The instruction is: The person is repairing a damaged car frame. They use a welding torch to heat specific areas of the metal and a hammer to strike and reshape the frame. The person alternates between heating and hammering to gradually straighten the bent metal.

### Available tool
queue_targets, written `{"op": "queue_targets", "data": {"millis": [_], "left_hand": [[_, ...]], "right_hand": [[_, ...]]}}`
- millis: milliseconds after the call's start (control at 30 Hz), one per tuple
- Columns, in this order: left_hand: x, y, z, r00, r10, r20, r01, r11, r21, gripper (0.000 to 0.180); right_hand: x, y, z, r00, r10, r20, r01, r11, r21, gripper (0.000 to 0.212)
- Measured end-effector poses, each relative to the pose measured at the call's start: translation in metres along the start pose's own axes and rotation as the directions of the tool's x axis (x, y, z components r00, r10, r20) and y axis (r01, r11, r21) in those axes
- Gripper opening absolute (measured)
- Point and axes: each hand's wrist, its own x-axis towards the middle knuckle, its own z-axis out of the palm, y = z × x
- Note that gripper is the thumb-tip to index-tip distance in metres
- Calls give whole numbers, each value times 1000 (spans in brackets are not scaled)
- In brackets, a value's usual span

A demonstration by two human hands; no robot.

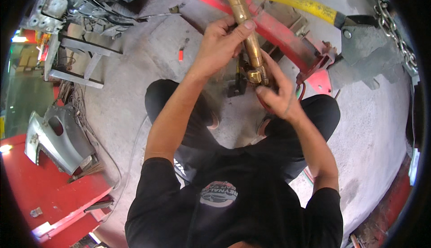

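A long brass-coloured hydraulic ram (241,8) is held tilted before my knees, its ribbed end pointing away from me. My left hand (223,44) is closed around the ram's middle, thumb lying across the top. At its near end, my right hand (279,89) grips the ram, fingers behind it and thumb by the brass fitting (254,76). Part of a thin red hose (301,91) curves beside my right wrist. Below the ram, a dark flat metal piece (236,89) is near the floor, partly hidden.
Just beyond my hands a red steel beam (287,41) crosses diagonally, with a yellow bar (296,2) behind it. A chain (391,28) hangs at the right. On the left are a metal stand (92,66), a silver car fender (65,136) and a red platform (54,194).
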Motion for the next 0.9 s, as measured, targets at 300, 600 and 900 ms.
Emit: {"op": "queue_targets", "data": {"millis": [300,600,900], "left_hand": [[0,-8,-22,995,-88,37,80,979,188,33],[-9,-11,-24,999,-18,26,10,958,286,46],[-11,-13,-37,987,-158,2,146,916,373,52]], "right_hand": [[63,81,-67,972,191,-135,-197,980,-35,41],[103,313,50,540,679,498,123,522,-844,51],[78,452,89,631,677,380,-18,502,-865,40]]}}
